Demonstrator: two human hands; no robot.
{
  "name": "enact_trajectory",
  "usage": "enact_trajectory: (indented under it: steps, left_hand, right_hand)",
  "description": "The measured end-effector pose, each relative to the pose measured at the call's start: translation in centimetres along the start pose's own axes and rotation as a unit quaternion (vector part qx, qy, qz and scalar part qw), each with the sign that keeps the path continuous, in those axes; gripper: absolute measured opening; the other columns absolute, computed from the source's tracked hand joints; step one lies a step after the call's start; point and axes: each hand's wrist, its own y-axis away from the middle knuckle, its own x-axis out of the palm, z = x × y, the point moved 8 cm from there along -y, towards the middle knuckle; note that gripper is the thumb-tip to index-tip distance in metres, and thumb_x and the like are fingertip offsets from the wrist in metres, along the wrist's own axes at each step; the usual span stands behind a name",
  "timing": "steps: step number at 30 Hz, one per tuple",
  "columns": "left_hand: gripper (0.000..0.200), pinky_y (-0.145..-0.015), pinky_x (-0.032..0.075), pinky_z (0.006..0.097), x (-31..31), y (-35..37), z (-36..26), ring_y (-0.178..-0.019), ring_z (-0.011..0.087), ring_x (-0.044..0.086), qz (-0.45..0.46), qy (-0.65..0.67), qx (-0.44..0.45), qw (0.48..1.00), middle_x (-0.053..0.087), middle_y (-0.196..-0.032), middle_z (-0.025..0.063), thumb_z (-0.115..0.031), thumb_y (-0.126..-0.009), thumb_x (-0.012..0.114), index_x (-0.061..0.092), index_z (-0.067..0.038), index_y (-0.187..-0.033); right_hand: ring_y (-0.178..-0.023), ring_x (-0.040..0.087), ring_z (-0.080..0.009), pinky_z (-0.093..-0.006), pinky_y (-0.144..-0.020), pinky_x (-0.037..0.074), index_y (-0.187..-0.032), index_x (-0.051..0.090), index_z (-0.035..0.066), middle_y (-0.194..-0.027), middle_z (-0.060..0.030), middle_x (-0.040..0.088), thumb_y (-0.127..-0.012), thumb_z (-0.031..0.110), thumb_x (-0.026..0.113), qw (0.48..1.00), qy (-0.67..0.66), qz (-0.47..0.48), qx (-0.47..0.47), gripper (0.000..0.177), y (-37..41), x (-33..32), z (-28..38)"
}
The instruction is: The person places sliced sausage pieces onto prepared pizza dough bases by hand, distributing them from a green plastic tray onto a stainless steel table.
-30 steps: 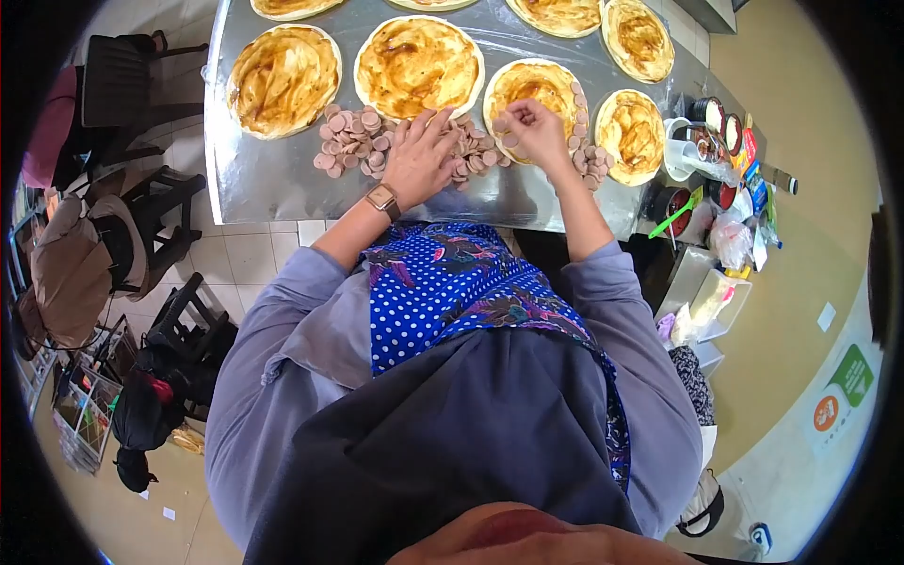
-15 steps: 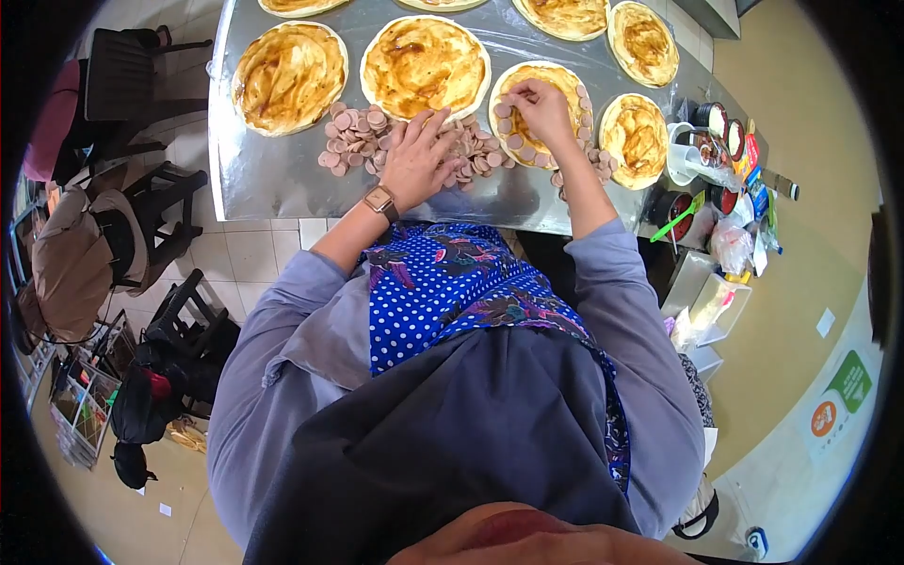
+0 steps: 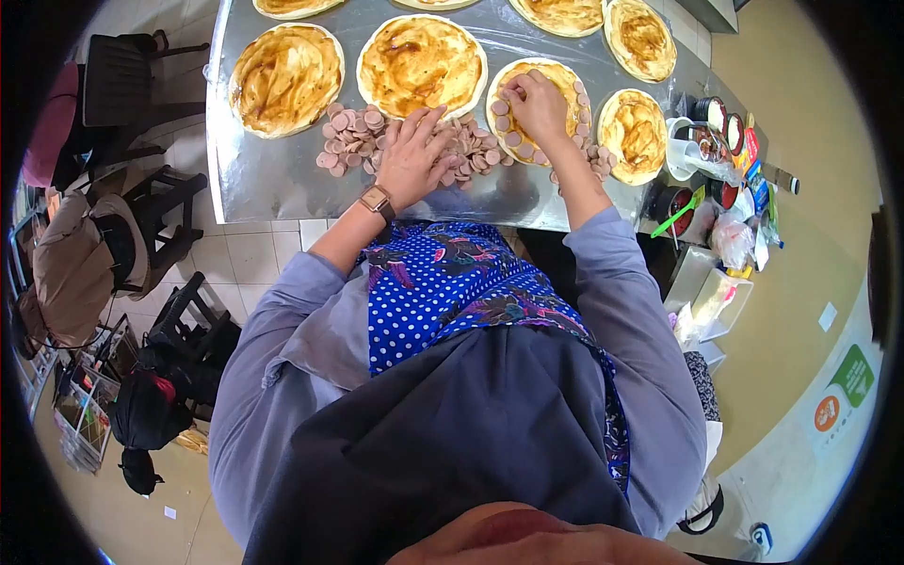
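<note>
My left hand [image 3: 414,158] rests with spread fingers on a heap of thin pinkish-brown slices [image 3: 350,139], its fingertips by the lower edge of a sauced round dough base [image 3: 421,64]. Over a second sauced base [image 3: 534,66], my right hand [image 3: 537,102] is bent down with its fingers pinched together near the upper left part. Whatever those fingers hold is too small to make out. Slices lie along the left, lower and right rim of this base. More slices [image 3: 601,162] are piled at its lower right.
Other sauced bases [image 3: 287,80] lie on the metal table [image 3: 273,184]. At the right end stand tubs, a white jug [image 3: 680,155], a green utensil [image 3: 676,218] and plastic bags [image 3: 733,243]. Black chairs [image 3: 169,212] and people, one in a black head covering [image 3: 149,410], are at the left.
My right hand has moved slightly left and down a little over its base, still pinched. My left hand stays on the slices. The person in black at the lower left has shifted slightly.
</note>
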Motion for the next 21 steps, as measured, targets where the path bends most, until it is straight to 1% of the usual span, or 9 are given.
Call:
enact_trajectory:
  steps: [3, 5, 6, 7, 12, 16, 18, 19, 21]
  left_hand:
    - [0.041, -0.107, 0.033, 0.0492, -0.2, -0.1, 0.2, -0.135, 0.0325, 0.042, -0.007, -0.007, -0.008, 1.0, 0.046, -0.15, 0.0109, -0.03, -0.087, 0.07, 0.065, -0.012, -0.123]
    - [0.04, -0.107, 0.033, 0.0491, -0.2, -0.2, 0.2, -0.135, 0.0323, 0.042, -0.005, -0.007, -0.009, 1.0, 0.046, -0.15, 0.0108, -0.03, -0.087, 0.07, 0.065, -0.012, -0.122]
    - [0.039, -0.107, 0.033, 0.049, -0.2, -0.2, 0.3, -0.135, 0.0322, 0.041, -0.004, -0.009, -0.013, 1.0, 0.046, -0.15, 0.0106, -0.03, -0.087, 0.07, 0.065, -0.012, -0.121]
    - [0.039, -0.107, 0.033, 0.049, -0.2, -0.3, 0.3, -0.135, 0.0322, 0.041, -0.005, -0.01, -0.013, 1.0, 0.046, -0.15, 0.0106, -0.03, -0.087, 0.07, 0.065, -0.012, -0.121]
    - [0.041, -0.109, 0.032, 0.0495, 0.2, -0.2, 0.4, -0.136, 0.0314, 0.041, 0.014, -0.013, -0.008, 1.0, 0.045, -0.151, 0.008, -0.034, -0.088, 0.07, 0.065, -0.016, -0.124]
    - [0.04, -0.109, 0.032, 0.0494, 0.2, -0.2, 0.3, -0.136, 0.0314, 0.041, 0.016, -0.01, -0.005, 1.0, 0.045, -0.151, 0.008, -0.034, -0.088, 0.071, 0.066, -0.016, -0.122]
    - [0.038, -0.109, 0.032, 0.0493, 0.1, -0.2, 0.4, -0.136, 0.0315, 0.041, 0.013, -0.015, -0.01, 1.0, 0.045, -0.151, 0.0081, -0.035, -0.088, 0.071, 0.066, -0.016, -0.121]
    - [0.038, -0.109, 0.032, 0.0493, 0.1, -0.1, 0.6, -0.136, 0.0315, 0.041, 0.013, -0.016, -0.011, 1.0, 0.045, -0.151, 0.0081, -0.035, -0.088, 0.071, 0.066, -0.016, -0.121]
    - [0.037, -0.109, 0.031, 0.0497, 0.1, 0.1, 0.7, -0.136, 0.0316, 0.041, 0.01, -0.015, -0.014, 1.0, 0.045, -0.151, 0.0082, -0.034, -0.088, 0.071, 0.066, -0.016, -0.12]
  right_hand:
    - [-0.084, 0.067, -0.0268, -0.0399, -0.073, 0.053, -0.091, 0.073, 0.012, -0.086, -0.0051, 0.065, -0.082, 0.019, 0.075, 0.996, -0.02, -0.033, -0.084, 0.012, 1.5, -0.2, 2.3]
    - [-0.086, 0.067, -0.0282, -0.0406, -0.074, 0.053, -0.096, 0.073, 0.014, -0.088, -0.0051, 0.066, -0.081, 0.019, 0.075, 0.983, 0.0, 0.046, -0.18, 0.016, 3.1, 1.7, 4.7]
    - [-0.096, 0.066, -0.0302, -0.0438, -0.079, 0.055, -0.105, 0.068, 0.013, -0.097, -0.0062, 0.068, -0.082, 0.019, 0.072, 0.983, 0.02, 0.087, -0.159, 0.024, 3.6, 2.4, 5.1]
    - [-0.096, 0.066, -0.0302, -0.0438, -0.079, 0.055, -0.105, 0.068, 0.013, -0.097, -0.0062, 0.068, -0.082, 0.019, 0.072, 0.983, 0.02, 0.087, -0.159, 0.024, 3.9, 2.9, 5.3]
    - [-0.092, 0.067, -0.0325, -0.0461, -0.074, 0.055, -0.103, 0.062, 0.011, -0.095, -0.0107, 0.068, -0.084, 0.017, 0.07, 0.996, -0.007, 0.074, -0.058, 0.022, 5.1, 4.8, 4.7]
    - [-0.085, 0.068, -0.0331, -0.045, -0.071, 0.055, -0.1, 0.064, 0.009, -0.087, -0.0132, 0.069, -0.085, 0.016, 0.068, 0.997, 0.001, 0.049, -0.055, 0.018, 4.7, 3.6, 5.3]
    - [-0.08, 0.07, -0.0292, -0.0414, -0.071, 0.055, -0.096, 0.068, 0.006, -0.084, -0.0135, 0.071, -0.086, 0.016, 0.069, 0.99, -0.126, 0.031, 0.046, 0.014, 3.9, 2.0, 3.5]
    - [-0.08, 0.07, -0.0292, -0.0414, -0.071, 0.055, -0.096, 0.068, 0.006, -0.084, -0.0135, 0.071, -0.086, 0.016, 0.069, 0.99, -0.127, 0.032, 0.045, 0.014, 3.3, 1.9, 2.6]
    - [-0.076, 0.071, -0.0245, -0.0385, -0.071, 0.055, -0.094, 0.072, 0.006, -0.084, -0.011, 0.073, -0.087, 0.018, 0.069, 0.941, -0.316, 0.016, 0.122, 0.014, 1.3, 1.9, -1.2]
